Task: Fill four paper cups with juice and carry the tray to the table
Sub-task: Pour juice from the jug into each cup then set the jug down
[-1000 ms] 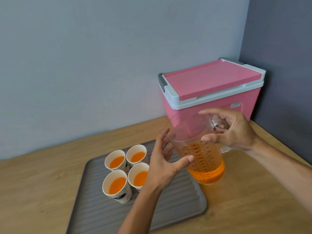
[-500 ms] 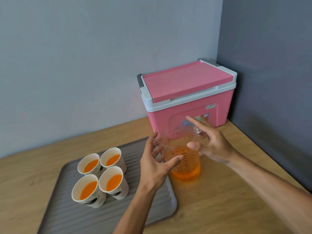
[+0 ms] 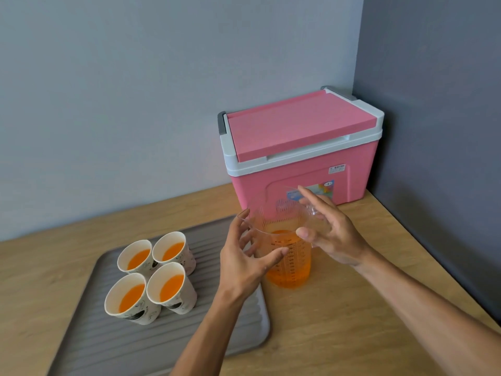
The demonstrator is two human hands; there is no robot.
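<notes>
Several white paper cups (image 3: pixel 169 286) holding orange juice stand close together on the left half of a grey ribbed tray (image 3: pixel 135 346). A clear measuring jug (image 3: pixel 290 270) with orange juice in its lower part stands upright on the wooden counter, just off the tray's right edge. My left hand (image 3: pixel 241 264) is at the jug's left side, fingers spread and thumb in front of its wall. My right hand (image 3: pixel 336 237) is at the jug's right side by the handle, fingers apart. Neither hand grips the jug.
A pink cooler box (image 3: pixel 298 137) with a white rim and closed lid sits in the back right corner, right behind the jug. Grey walls close the counter (image 3: pixel 352 335) at the back and right. Bare wood shows right of the tray.
The jug came down from the air onto the counter beside the tray. My right hand left the handle and both hands opened. The view shifted right, so the tray and cups now sit further left.
</notes>
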